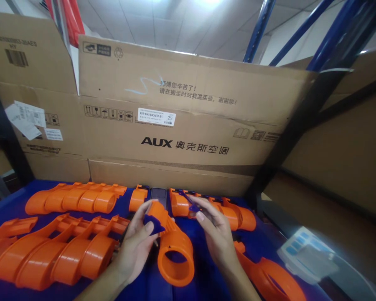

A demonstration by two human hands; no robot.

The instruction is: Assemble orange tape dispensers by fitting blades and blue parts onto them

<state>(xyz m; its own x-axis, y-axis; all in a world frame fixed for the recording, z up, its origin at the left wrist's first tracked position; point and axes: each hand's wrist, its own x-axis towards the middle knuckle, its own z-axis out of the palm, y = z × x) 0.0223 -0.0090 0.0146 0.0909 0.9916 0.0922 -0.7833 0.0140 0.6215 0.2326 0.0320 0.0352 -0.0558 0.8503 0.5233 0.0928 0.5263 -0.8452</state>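
My left hand (133, 251) is closed around the handle end of an orange plastic part with a round open ring (175, 240). The ring hangs toward me, and a dark blue plastic piece (156, 223) shows by my left thumb on that part. To the right, my right hand (218, 232) pinches a small dark blue plastic piece (192, 205) between thumb and fingers, apart from the orange part. Its exact shape is hard to make out. Behind that hand lie more orange parts (180, 204), some with dark pieces on top.
Rows of orange ringed parts (69, 259) lie on the blue table at left. One large orange part (269, 276) is at front right, beside a pale device with blue buttons (307, 251). A cardboard wall (188, 113) stands behind, and a dark post (278, 146) rises at right.
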